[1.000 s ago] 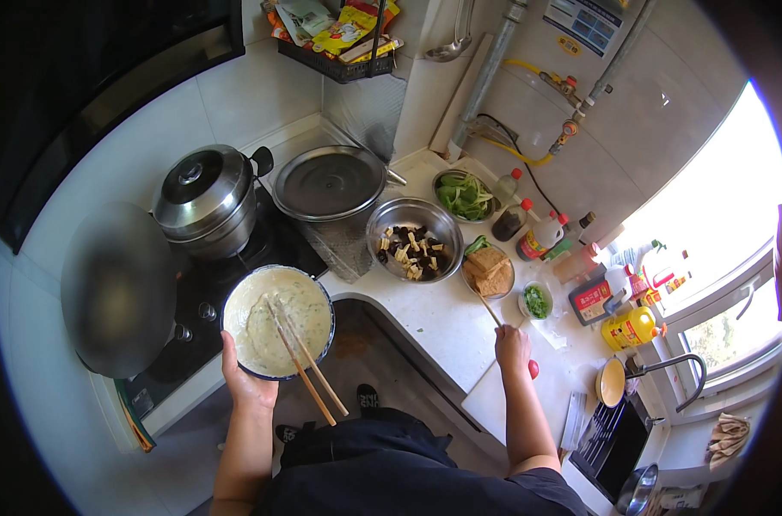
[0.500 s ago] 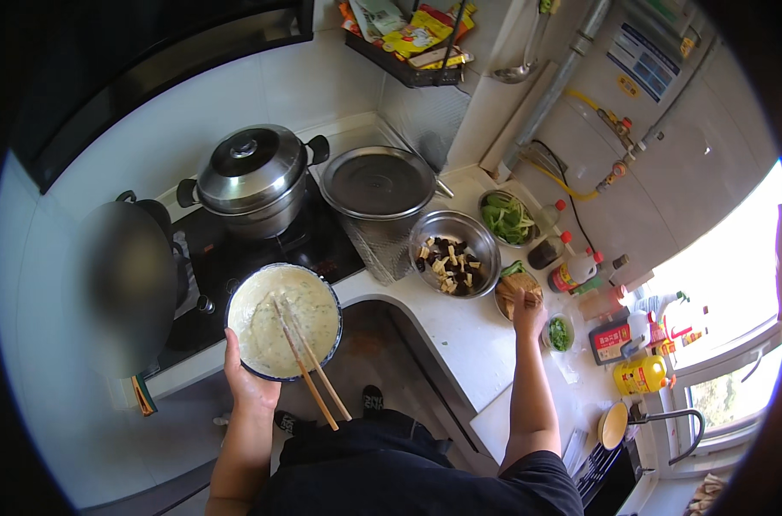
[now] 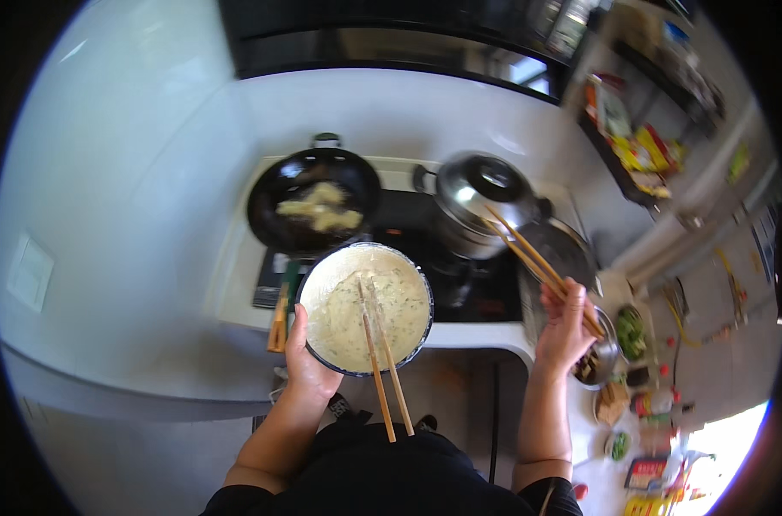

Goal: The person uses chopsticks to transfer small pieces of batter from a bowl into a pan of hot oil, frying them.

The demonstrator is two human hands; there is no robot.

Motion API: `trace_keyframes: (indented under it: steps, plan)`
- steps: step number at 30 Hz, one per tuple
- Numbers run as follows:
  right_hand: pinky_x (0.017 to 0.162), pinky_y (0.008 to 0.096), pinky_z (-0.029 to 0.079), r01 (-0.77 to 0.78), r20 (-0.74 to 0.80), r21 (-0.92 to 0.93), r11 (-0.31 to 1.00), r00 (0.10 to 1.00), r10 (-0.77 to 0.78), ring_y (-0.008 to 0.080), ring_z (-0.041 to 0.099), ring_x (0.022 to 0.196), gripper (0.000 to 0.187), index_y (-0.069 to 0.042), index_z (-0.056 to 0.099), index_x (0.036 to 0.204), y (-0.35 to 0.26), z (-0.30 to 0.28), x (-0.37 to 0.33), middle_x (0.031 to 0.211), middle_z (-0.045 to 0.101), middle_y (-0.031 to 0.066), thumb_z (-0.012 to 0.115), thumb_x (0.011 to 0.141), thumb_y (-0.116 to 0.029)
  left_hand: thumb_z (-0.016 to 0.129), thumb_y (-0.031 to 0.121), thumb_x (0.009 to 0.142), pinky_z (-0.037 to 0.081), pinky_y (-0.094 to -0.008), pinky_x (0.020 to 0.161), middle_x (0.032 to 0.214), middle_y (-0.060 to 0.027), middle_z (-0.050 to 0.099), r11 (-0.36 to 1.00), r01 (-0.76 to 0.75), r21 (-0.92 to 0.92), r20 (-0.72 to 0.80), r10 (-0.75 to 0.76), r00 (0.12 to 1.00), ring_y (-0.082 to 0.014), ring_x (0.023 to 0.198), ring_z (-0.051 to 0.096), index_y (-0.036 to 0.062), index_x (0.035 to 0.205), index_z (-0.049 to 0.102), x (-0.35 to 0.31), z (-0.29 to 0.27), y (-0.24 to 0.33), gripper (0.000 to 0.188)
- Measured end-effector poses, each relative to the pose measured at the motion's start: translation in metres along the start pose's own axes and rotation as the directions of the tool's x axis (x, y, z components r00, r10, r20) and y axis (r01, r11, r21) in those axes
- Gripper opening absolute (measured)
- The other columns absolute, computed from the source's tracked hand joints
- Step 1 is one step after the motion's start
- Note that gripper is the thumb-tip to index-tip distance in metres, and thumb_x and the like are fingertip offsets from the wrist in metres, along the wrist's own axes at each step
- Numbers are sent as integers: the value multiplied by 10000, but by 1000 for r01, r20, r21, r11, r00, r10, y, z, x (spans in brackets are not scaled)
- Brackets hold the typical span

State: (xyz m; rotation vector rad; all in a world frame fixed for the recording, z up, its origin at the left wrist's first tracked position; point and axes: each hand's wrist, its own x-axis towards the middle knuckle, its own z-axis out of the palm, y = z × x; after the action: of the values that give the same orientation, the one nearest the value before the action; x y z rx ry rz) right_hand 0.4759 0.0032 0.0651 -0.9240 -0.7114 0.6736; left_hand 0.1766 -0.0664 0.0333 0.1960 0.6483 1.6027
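Bowl (image 3: 428, 314) of pale mixture (image 3: 339, 320), I see, rests in the left hand (image 3: 313, 368), thumb against rim presumably for steadiness, wok (image 3: 352, 172) at its eleven o'clock, right hand (image 3: 567, 331) gripping chopsticks (image 3: 541, 267) at its three.

No word or number can be read. Near the window-side edge of the desk (image 3: 590, 439), a dark jug (image 3: 644, 473) carries a red label with pale, blurred marks; a white bottle (image 3: 653, 402) also has a red label. Packets (image 3: 644, 153) in the wall basket (image 3: 610, 168) show smeared print. A shoe (image 3: 339, 406) bears illegible pale marks.
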Motion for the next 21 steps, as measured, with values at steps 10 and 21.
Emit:
trace_keyframes:
  steps: [10,21]
  plan:
    - [596,234,539,-275,369,-124,953,879,302,174,675,681,255,64,638,888,171,238,-63,776,666,120,690,861,-184,353,476,977,395,-394,1013,1327,-135,500,938,-337,85,-189,348,918,-255,1208,501,16,1337,411,14,-93,146,587]
    - [402,265,500,-351,255,-454,819,829,497,184,599,452,283,10,609,830,308,336,-20,681,635,123,599,911,-261,386,502,961,457,-382,956,1297,-101,531,961,-276,-29,-271,258,927,-237,1177,533,58,1322,432,88,-143,158,574]
